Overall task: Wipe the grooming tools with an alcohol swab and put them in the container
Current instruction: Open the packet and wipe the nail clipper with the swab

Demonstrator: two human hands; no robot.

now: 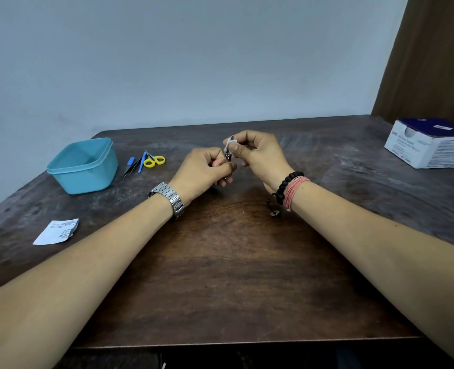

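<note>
While the small metal tool stands nearly upright between both hands, wiping is under way.

The left hand grips its lower end; the right hand pinches the white swab around its upper part. The blue container sits well to the left on the worktop, nearer the left hand, with the scissors and other tools just beside it.

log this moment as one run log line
stage: wiping | left hand: holds metal tool | right hand: pinches swab on tool | container: empty | waiting: scissors, tweezers
</note>
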